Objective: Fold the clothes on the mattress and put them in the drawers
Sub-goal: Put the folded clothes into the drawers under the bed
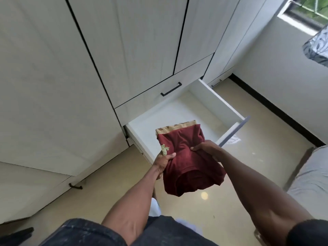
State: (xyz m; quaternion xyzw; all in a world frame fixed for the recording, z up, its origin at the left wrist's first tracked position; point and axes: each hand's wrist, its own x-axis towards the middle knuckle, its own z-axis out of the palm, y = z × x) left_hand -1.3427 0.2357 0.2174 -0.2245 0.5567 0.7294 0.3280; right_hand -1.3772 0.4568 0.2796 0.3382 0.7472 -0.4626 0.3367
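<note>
Dark denim shorts (85, 233) are filling the near edge below both forearms. Both hands are holding the folded maroon garment (188, 164): left hand (162, 164) pinching its left edge, right hand (207, 150) gripping its right side. It is hanging above the open drawer (229, 107), tan band leading, long axis pointing away. Ahead of the hands, that drawer is showing bare white room.
</note>
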